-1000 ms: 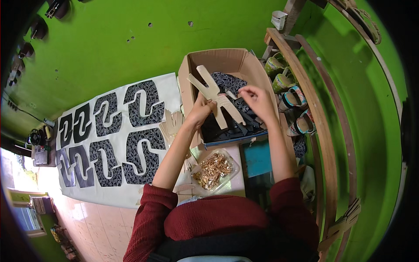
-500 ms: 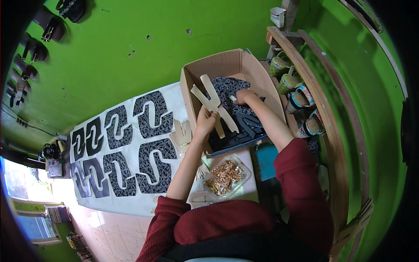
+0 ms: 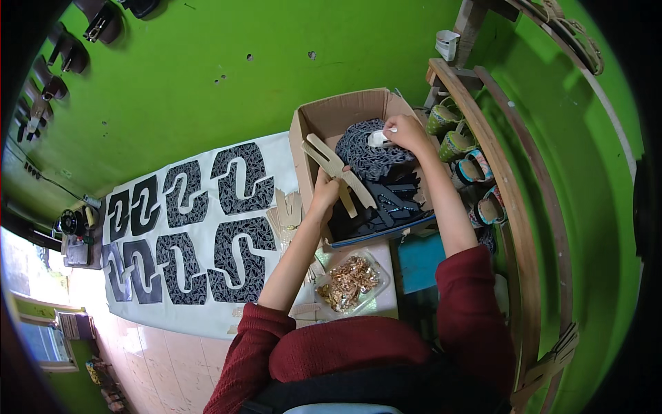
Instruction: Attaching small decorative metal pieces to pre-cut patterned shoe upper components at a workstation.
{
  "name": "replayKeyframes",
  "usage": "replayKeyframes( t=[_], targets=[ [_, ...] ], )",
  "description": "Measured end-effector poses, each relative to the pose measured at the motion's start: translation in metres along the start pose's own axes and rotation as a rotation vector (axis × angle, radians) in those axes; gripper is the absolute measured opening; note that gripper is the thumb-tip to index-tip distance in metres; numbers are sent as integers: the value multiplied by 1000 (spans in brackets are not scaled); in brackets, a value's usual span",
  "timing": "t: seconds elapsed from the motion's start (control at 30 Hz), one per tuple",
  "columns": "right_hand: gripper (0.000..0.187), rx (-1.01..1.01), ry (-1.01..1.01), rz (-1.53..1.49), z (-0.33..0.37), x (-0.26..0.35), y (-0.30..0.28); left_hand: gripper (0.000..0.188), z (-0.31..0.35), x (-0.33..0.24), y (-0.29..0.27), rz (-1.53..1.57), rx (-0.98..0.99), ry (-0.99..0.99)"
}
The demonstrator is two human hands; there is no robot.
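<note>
My left hand (image 3: 327, 188) is closed on flat, pale tan strips (image 3: 354, 186) that look like thin wood or card, held over the left side of an open cardboard box (image 3: 301, 134). Inside the box lies a black-and-grey patterned bundle (image 3: 364, 157). On top of it is a small white item (image 3: 378, 139), too small to make out. My right hand (image 3: 408, 131) pinches at this white item, fingers together. Dark cut-out pieces (image 3: 393, 205) lie lower in the box, below the bundle.
Patterned and dark S-shaped pieces (image 3: 241, 176) lie in rows on a white-covered table (image 3: 145, 319). A clear tub (image 3: 379, 293) of gold-coloured small parts stands before the box. More tan strips (image 3: 285, 212) lie left of it. A wooden rack (image 3: 514, 172) with sandals (image 3: 472, 165) stands at right.
My right hand has lifted up and right from the bundle, showing the white item. The patterned bundle sits more raised and rounded. The tan strips' upper ends have come closer together.
</note>
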State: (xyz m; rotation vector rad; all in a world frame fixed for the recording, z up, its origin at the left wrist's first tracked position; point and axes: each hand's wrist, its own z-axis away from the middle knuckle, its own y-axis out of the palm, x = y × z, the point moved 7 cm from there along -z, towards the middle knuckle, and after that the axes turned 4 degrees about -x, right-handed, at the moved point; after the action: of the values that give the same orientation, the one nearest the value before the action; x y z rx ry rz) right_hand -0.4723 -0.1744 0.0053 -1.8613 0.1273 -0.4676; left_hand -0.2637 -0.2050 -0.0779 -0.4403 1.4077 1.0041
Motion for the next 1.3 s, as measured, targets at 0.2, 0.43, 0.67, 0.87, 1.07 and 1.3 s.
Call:
replayKeyframes(
  t=[0.2,0.43,0.67,0.87,1.07,1.3],
  targets=[
    [9,41,113,214,6,3,-32,39,5,5,-2,68,-6,-182],
    [9,-258,-9,314,36,69,-106,52,-5,9,6,143,111,-289],
    [13,-51,-644,173,104,143,-3,49,-4,7,0,250,56,-190],
    [36,-30,-92,-541,69,96,0,30,-6,12,-4,253,-23,-55],
    [31,500,-59,-725,42,103,56,40,-12,3,-21,-49,-21,231],
    [32,516,-31,279,-35,44,55,62,6,-14,2,-247,-129,310]
  ],
)
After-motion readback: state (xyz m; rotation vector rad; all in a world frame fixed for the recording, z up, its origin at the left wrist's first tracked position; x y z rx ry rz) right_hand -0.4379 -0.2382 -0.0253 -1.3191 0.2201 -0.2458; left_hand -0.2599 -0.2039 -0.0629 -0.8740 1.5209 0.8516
